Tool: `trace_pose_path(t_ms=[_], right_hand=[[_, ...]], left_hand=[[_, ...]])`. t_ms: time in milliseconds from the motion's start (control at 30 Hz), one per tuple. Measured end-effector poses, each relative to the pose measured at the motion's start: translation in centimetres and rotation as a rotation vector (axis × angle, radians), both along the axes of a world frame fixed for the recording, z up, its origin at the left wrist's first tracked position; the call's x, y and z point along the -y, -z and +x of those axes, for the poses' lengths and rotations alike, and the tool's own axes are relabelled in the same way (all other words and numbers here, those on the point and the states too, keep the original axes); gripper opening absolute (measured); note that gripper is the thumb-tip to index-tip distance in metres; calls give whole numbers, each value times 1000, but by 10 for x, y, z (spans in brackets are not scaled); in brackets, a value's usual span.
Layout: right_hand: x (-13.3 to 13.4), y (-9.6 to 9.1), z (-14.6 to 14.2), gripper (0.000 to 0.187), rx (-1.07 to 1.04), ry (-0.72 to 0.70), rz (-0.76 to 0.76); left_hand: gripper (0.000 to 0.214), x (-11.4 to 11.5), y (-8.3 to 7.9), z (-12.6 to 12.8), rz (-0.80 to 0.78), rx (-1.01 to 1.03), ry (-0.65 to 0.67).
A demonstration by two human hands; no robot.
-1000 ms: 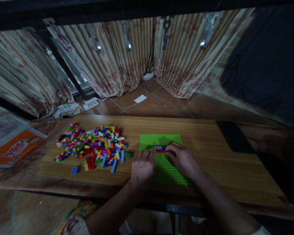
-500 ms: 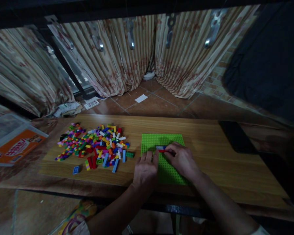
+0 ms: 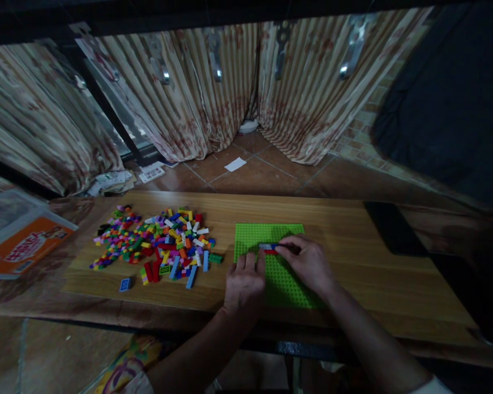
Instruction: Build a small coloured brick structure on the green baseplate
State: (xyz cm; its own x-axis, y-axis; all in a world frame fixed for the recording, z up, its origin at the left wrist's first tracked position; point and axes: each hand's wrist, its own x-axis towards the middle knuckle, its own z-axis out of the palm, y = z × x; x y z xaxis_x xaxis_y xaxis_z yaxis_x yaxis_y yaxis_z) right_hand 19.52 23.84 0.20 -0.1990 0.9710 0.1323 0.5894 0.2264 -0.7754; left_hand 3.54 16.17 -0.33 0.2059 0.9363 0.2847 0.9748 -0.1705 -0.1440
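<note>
Shifted slightly rightward over the green studded baseplate (image 3: pixel 277 279) compared with a second earlier, the left hand (image 3: pixel 245 282) is laid palm down, its fingertips set beside the left end of a short row of bricks (image 3: pixel 267 247); whether anything is gripped beneath it cannot be told. At the row's other end, the blue portion (image 3: pixel 275 245) is pinched between thumb and forefinger of the right hand (image 3: pixel 311 265). Both hands are kept apart, with the row between them on the upper half of the baseplate, its grey and blue pieces backed away from a red piece (image 3: pixel 270 252) on the near side. By all appearances, bricks are being lined up and pressed onto the studs, though whether the red piece is fully seated cannot be made out. For the next move, the row's edges need to be kept flush and even downward pressure applied, it is judged, lest one end be left raised. To the left, loose bricks are heaped in a multicoloured pile (image 3: pixel 160 241) on the wooden table (image 3: pixel 353 295), and a lone blue brick (image 3: pixel 125 284) is set nearer the front edge.
</note>
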Motion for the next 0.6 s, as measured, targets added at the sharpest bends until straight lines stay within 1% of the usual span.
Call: trace_pose_path(t_ms=[200, 333, 600], right_hand=[[-6, 3, -3, 15, 32, 36, -87], [-10, 2, -4, 15, 63, 39, -109], [-14, 6, -5, 12, 50, 6, -155]], left_hand=[[39, -1, -1, 1, -56, 17, -15], [39, -3, -1, 2, -86, 67, -36], [40, -5, -12, 2, -198, 86, -14]])
